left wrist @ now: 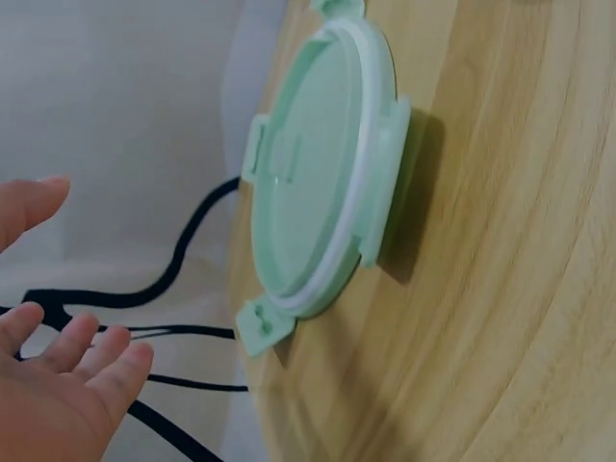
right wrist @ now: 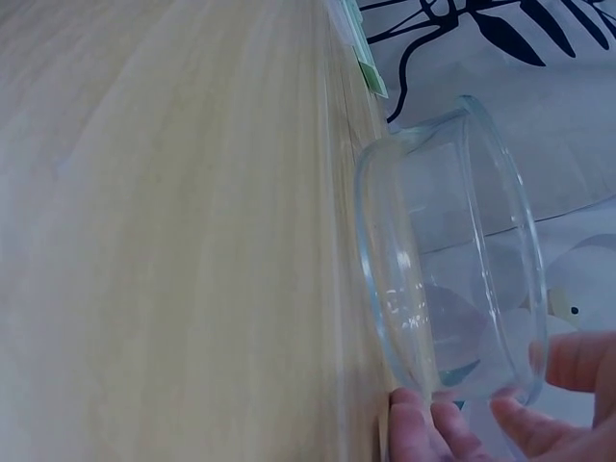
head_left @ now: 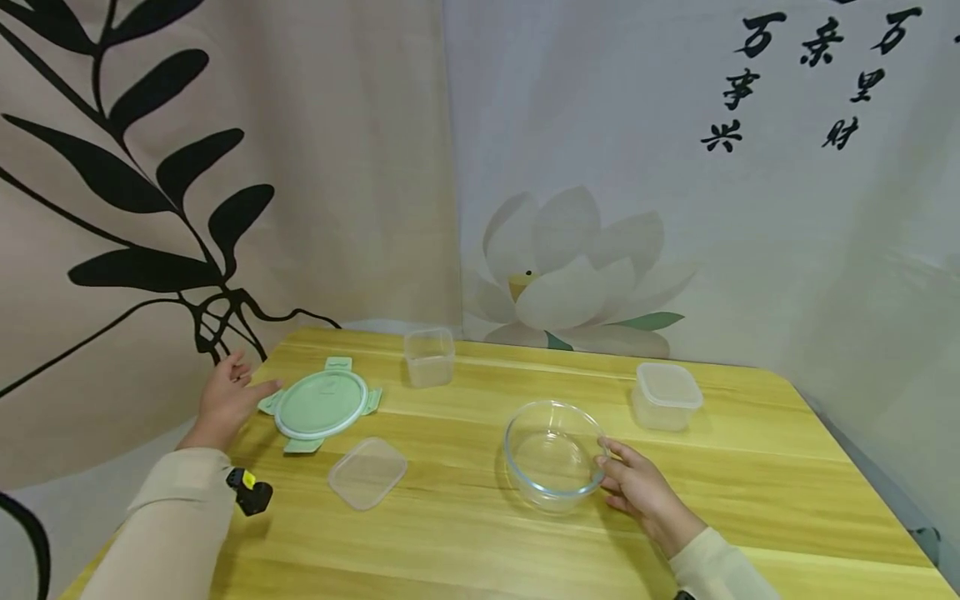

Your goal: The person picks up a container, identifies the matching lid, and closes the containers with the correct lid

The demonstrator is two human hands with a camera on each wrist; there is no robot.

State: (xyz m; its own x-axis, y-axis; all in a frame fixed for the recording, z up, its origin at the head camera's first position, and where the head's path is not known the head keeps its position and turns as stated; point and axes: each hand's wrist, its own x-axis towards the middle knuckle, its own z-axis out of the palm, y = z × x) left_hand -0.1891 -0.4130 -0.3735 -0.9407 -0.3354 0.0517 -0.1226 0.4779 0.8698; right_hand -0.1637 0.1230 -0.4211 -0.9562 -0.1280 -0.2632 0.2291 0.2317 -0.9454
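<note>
A round clear glass bowl (head_left: 553, 492) stands on the wooden table at centre right in the head view. My right hand (head_left: 645, 492) grips it by its right side, the thumb at the rim and the fingers against the outer wall, as the right wrist view also shows around the bowl (right wrist: 452, 260). On the left, my left hand (head_left: 228, 402) is raised beside a round green lid (head_left: 322, 404) with flaps. In the left wrist view that hand (left wrist: 72, 385) holds nothing, its fingers loosely bent and apart from the lid (left wrist: 313, 173).
A flat translucent lid (head_left: 367, 473) lies between the green lid and the bowl. An uncovered square plastic container (head_left: 430, 358) stands at the back edge, and a lidded square container (head_left: 667, 398) at the back right. Behind the table (head_left: 465, 550) hangs a printed curtain (head_left: 360, 167).
</note>
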